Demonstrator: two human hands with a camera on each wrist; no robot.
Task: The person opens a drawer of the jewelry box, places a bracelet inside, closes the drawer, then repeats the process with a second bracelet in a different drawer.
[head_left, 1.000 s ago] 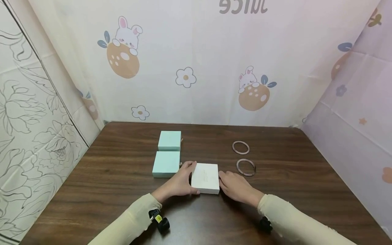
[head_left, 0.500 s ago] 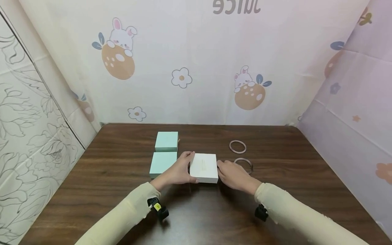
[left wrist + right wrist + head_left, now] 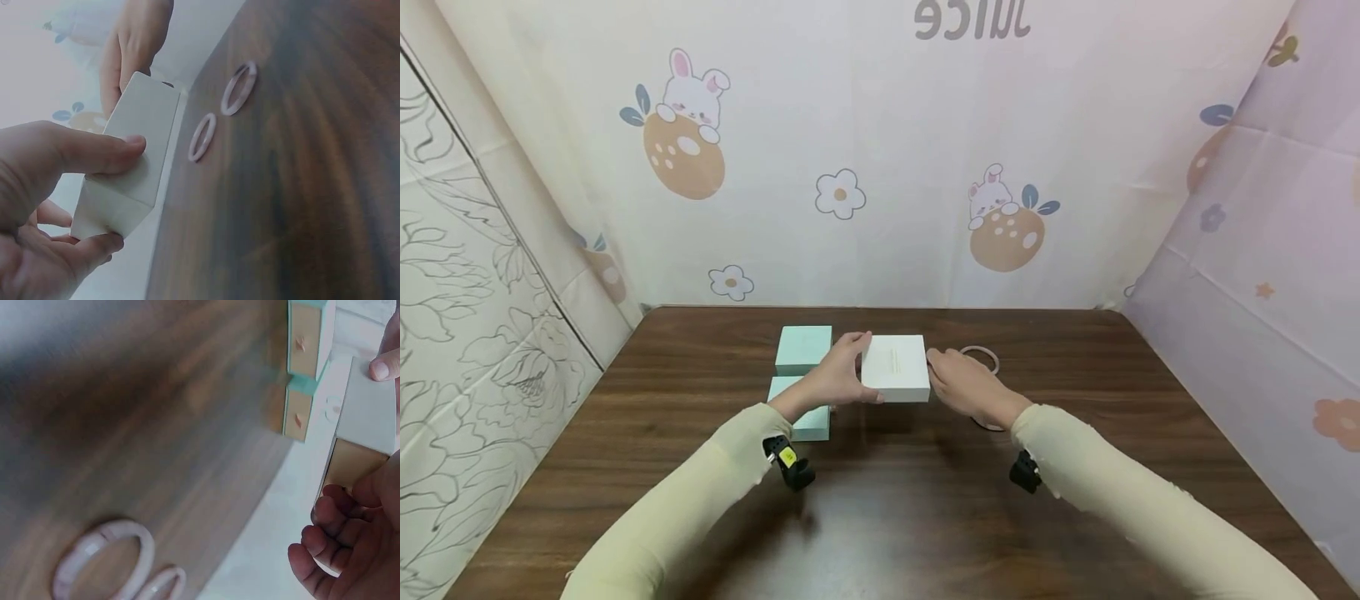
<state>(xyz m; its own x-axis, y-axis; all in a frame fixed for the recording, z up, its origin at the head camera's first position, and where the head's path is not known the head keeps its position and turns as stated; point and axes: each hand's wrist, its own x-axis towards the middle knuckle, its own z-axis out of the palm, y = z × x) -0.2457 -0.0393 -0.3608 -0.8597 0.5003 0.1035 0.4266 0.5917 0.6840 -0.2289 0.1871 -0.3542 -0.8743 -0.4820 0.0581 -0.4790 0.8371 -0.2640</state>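
A white drawer box (image 3: 895,368) is held up over the brown table. My left hand (image 3: 835,377) grips its left end, with the thumb (image 3: 125,153) on one side and fingers beneath the opposite side. At the right end, my right hand (image 3: 964,385) pinches at the tan drawer front (image 3: 353,464) with thumb and index finger. Its other fingers curl loosely, and whatever lies between the fingertips is hidden. Two pale pinkish bangles lie on the table behind the right hand; the right wrist view shows the larger-looking bangle (image 3: 145,550) and the other bangle (image 3: 181,582).
Two mint-green drawer boxes stand left of centre: a far one (image 3: 803,348) and a near one (image 3: 811,427), partly behind my left hand. In the right wrist view their tan fronts carry small ribbon tabs (image 3: 299,420). A patterned curtain (image 3: 910,242) rises behind the table (image 3: 910,517).
Both hands have moved forward and upward with the white box between them. They now cover more of the near green box and the bangles. The head view has shifted slightly.
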